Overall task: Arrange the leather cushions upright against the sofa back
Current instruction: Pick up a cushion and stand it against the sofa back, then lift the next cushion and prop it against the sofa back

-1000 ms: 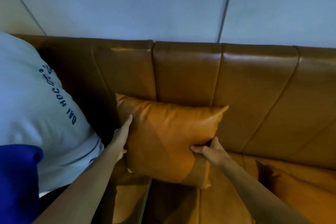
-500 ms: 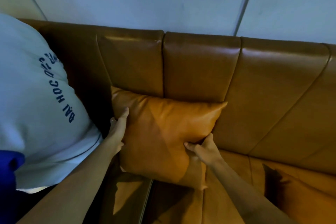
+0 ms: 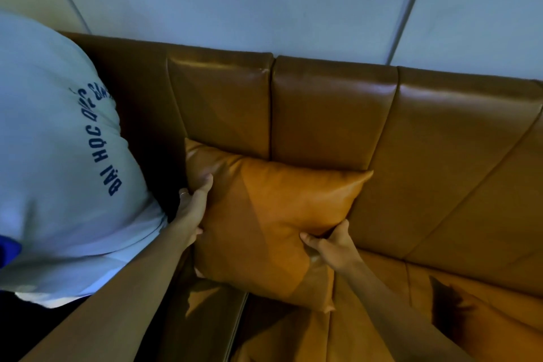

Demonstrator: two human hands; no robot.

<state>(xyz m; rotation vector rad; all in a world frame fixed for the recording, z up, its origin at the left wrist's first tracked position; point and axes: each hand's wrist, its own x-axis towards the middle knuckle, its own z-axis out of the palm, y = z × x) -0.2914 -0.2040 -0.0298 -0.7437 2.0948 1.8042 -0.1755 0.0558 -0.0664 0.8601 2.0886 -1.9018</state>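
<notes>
We grip the leather cushion (image 3: 273, 226), propped against the sofa back (image 3: 332, 114): left hand (image 3: 192, 209) clasping its nine o'clock edge, right hand (image 3: 332, 245) pinching at four o'clock. It looks soft, light, probably slick; edges hold best.

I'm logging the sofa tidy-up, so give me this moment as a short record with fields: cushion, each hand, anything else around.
cushion: tan leather, upright, leaning on the sofa back
left hand: grips the cushion's left edge
right hand: pinches its lower right edge
second cushion: lies on the seat at lower right, untouched
bystander: person in a white shirt sits left of the cushion
</notes>
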